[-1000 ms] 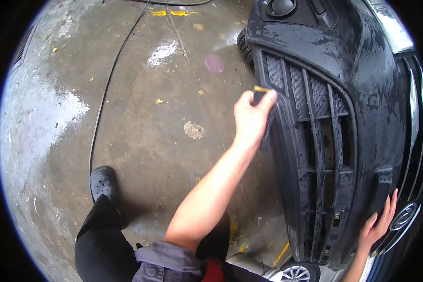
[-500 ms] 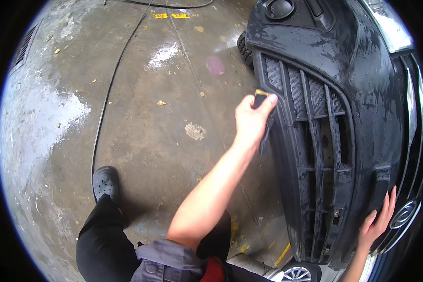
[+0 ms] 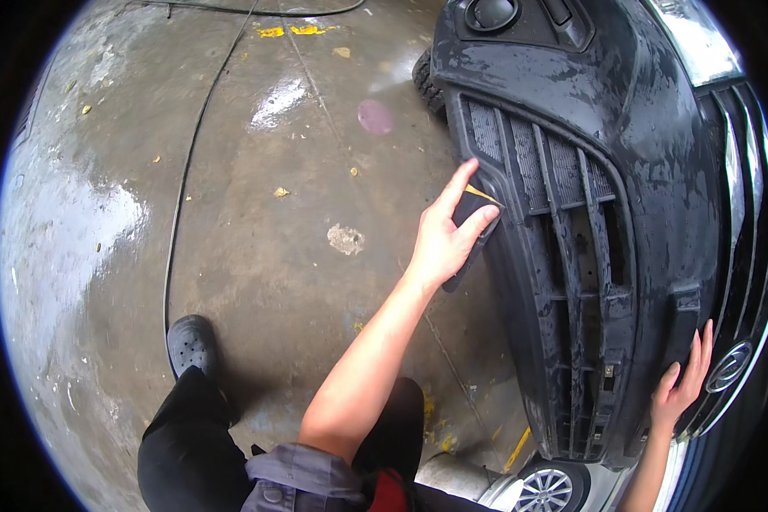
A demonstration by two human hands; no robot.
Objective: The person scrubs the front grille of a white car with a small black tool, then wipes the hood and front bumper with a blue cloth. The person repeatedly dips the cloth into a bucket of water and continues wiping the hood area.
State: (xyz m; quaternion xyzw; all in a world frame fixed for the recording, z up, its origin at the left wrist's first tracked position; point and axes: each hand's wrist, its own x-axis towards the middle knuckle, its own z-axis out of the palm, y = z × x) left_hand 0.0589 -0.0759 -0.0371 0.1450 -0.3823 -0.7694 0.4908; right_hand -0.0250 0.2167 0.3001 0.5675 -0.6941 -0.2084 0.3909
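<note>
**Sponge pressed to a wet black bumper**

Head view: the left hand (image 3: 439, 243) grips a dark sponge with a yellow edge (image 3: 472, 224), fingers (image 3: 452, 188) wrapped over it, pressing it against the left edge of the wet black plastic car bumper grille (image 3: 572, 256). The right hand (image 3: 681, 388) lies flat and spread on the bumper's lower right, beside the chrome emblem (image 3: 730, 367). Left of the bumper, a thin black hose (image 3: 179, 213) runs across the wet concrete floor (image 3: 256, 256).

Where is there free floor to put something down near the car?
The wet concrete floor is bare between the thin black hose and the left hand. It is crowded at the black car bumper, where both hands work; the right hand rests there.
</note>
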